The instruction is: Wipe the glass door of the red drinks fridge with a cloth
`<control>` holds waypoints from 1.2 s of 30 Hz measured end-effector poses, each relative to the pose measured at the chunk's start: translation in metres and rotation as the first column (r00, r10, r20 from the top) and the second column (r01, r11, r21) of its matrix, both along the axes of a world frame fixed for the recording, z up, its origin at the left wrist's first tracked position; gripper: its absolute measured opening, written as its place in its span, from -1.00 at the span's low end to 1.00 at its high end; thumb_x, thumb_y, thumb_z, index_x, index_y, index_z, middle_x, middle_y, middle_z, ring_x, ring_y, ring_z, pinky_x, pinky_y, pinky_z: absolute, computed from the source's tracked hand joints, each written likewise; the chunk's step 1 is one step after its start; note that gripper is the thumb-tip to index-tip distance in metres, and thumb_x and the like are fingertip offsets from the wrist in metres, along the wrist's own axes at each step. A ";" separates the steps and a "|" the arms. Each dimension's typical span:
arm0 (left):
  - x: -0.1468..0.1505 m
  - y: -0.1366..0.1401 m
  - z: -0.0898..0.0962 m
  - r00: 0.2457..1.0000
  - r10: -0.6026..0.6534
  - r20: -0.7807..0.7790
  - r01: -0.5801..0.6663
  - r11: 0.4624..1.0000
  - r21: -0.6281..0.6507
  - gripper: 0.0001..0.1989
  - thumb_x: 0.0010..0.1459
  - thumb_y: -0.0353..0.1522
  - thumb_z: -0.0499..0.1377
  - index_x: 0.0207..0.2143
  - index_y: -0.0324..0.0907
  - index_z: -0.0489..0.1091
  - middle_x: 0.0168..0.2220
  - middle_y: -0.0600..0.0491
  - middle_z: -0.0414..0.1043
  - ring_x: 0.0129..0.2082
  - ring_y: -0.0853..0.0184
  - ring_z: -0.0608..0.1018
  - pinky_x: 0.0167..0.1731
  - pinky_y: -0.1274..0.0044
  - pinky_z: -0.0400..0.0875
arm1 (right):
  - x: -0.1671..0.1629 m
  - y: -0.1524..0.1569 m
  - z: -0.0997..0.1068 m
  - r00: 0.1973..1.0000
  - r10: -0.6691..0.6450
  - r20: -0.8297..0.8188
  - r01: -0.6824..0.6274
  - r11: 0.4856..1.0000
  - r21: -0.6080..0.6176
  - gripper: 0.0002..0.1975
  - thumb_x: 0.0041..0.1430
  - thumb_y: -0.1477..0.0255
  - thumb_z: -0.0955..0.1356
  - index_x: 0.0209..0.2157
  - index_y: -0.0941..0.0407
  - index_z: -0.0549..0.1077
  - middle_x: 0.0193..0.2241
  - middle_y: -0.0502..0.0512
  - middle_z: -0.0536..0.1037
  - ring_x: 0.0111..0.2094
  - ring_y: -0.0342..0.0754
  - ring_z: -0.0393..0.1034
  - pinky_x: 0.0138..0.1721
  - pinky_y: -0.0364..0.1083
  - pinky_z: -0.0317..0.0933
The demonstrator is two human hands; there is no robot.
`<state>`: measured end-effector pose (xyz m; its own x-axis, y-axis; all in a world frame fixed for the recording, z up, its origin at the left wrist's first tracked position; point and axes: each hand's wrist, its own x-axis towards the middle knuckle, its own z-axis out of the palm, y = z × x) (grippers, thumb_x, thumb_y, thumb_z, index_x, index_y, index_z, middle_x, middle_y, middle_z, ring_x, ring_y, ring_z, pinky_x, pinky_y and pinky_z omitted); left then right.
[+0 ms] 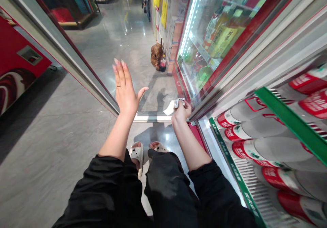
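In front of me stands the open glass door [109, 27] of a drinks cooler, its pale frame running down both sides and along the bottom. My left hand [126, 92] is raised flat near the left edge of the glass, fingers stretched and thumb out, holding nothing. Whether its palm touches the pane I cannot tell. Low at the right corner of the door, my right hand [182, 110] is closed on a crumpled white cloth [178, 102]. A pale flap of the cloth lies close to the glass above the bottom frame.
Right of me, cooler shelves hold several red-labelled bottles [245, 149] behind green shelf strips [224, 153]. Through the glass show another lit cooler with bottles [224, 34], stacked cartons [175, 34], a brown bundle and a dark soda bottle [162, 64]. A red cabinet [20, 58] stands left.
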<state>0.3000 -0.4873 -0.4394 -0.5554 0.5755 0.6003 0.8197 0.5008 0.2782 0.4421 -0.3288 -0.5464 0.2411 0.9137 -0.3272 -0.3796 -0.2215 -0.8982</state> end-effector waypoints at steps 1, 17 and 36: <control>-0.001 0.000 -0.001 1.000 0.001 -0.009 -0.001 1.000 -0.023 0.05 0.55 0.20 -0.14 0.64 -0.45 -0.39 0.69 -0.03 -0.45 0.54 0.26 -0.72 0.67 0.33 -0.27 | -0.005 -0.006 -0.001 1.000 0.021 -0.005 -0.021 1.000 0.001 -0.77 0.11 0.51 0.53 -0.21 0.08 0.49 -0.33 -0.07 0.61 -0.29 -0.13 0.62 -0.26 -0.18 0.56; -0.007 -0.002 -0.003 0.995 -0.053 0.089 0.047 0.997 0.067 0.06 0.47 0.23 0.01 0.67 -0.25 -0.26 0.72 -0.13 -0.28 0.70 0.04 -0.29 0.66 0.10 -0.14 | -0.023 -0.033 0.011 0.999 0.049 -0.003 -0.049 0.998 -0.045 -0.75 0.09 0.53 0.54 -0.19 0.11 0.51 -0.33 -0.06 0.63 -0.27 -0.10 0.64 -0.19 -0.15 0.57; -0.019 -0.054 -0.023 0.996 -0.075 0.045 0.071 0.995 0.073 -0.06 0.50 0.12 0.10 0.69 -0.06 -0.18 0.70 -0.04 -0.13 0.69 0.00 -0.15 0.67 0.10 -0.19 | -0.028 -0.071 0.015 0.998 0.063 -0.002 -0.063 0.998 0.021 -0.77 0.04 0.53 0.53 -0.26 0.09 0.50 -0.36 -0.11 0.55 -0.31 -0.14 0.55 -0.20 -0.16 0.53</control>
